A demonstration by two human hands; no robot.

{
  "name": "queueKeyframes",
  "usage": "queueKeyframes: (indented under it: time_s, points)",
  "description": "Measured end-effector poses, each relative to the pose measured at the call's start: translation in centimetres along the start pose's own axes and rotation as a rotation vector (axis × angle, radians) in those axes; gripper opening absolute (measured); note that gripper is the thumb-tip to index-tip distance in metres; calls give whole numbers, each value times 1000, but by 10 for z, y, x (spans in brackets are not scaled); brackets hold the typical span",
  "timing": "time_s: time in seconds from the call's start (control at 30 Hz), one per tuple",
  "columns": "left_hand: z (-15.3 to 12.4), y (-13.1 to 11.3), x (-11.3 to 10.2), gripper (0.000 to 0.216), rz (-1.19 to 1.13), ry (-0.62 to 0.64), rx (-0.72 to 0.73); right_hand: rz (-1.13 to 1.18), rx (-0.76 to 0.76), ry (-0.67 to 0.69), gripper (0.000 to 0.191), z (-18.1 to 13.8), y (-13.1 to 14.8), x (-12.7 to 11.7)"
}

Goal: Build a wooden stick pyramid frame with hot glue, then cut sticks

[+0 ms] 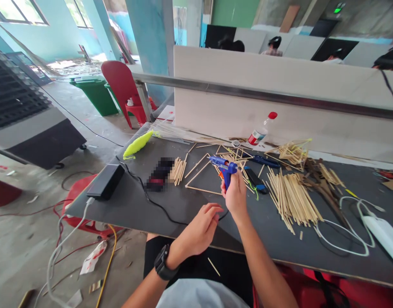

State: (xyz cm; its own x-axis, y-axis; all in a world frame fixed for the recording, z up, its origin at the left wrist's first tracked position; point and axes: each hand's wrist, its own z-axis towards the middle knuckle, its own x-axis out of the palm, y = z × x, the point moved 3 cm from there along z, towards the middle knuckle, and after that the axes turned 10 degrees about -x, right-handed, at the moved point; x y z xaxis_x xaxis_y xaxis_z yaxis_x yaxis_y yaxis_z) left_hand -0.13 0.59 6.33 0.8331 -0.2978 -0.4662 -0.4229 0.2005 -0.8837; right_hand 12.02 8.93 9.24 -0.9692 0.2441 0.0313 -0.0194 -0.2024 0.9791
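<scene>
My right hand (236, 194) is wrapped round the handle of a blue hot glue gun (222, 164), its nozzle pointing left. Below and left of it hovers my left hand (202, 226), fingers loosely bent, nothing visible in them. A dark watch is on that wrist. Just beyond the glue gun lie thin wooden sticks joined in an angular frame (201, 189). A small bundle of short sticks (179, 171) sits to the left of this frame. On the right is a larger pile of sticks (294, 199). A black cable (166, 212) runs behind my left hand.
A black box-shaped device (105, 182) stands at the table's left edge, near a yellow-green object (138, 144). A red-capped bottle (259, 130) is by the white partition (234, 72). White cables and a white power strip (384, 239) lie right. People sit beyond the partition.
</scene>
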Motion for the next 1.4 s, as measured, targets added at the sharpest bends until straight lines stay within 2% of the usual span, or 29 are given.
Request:
queueKeyframes:
  time_s: [0.1,0.2,0.3,0.47,0.57,0.67,0.77,0.87,1.0,1.07,1.23,1.4]
  points:
    - [-4,-20,-7,34,-273,61,-116,11,-75,18,26,-6,10,5]
    - [-2,-28,-14,37,-481,-22,-209,-35,-196,26,22,-19,17,14]
    - [3,-24,-21,42,-602,-117,-296,-33,-260,126,19,-36,19,27]
    - [9,-15,-45,45,-579,-282,-307,-51,-273,235,29,-63,13,51]
    - [11,-10,-62,40,-477,-384,-310,-149,-380,256,33,-72,13,61]
    - [12,-3,-79,39,-386,-526,-301,-216,-534,377,34,-73,21,64]
    - [12,6,-100,43,-332,-561,-305,-367,-638,498,29,-63,26,53]
    - [10,13,-130,47,-321,-571,-249,-681,-636,560,23,-45,15,29]
    - [11,24,-172,40,-519,-520,-160,-1088,-628,665,21,-23,-13,1]
    - [17,30,-190,43,-602,-578,-104,-1202,-650,735,18,-17,-26,-4]
    - [47,45,-218,61,-584,-642,-117,-1294,-730,840,19,-10,-46,-7]
    - [71,44,-227,55,-639,-592,-160,-1286,-733,862,19,-8,-51,-8]
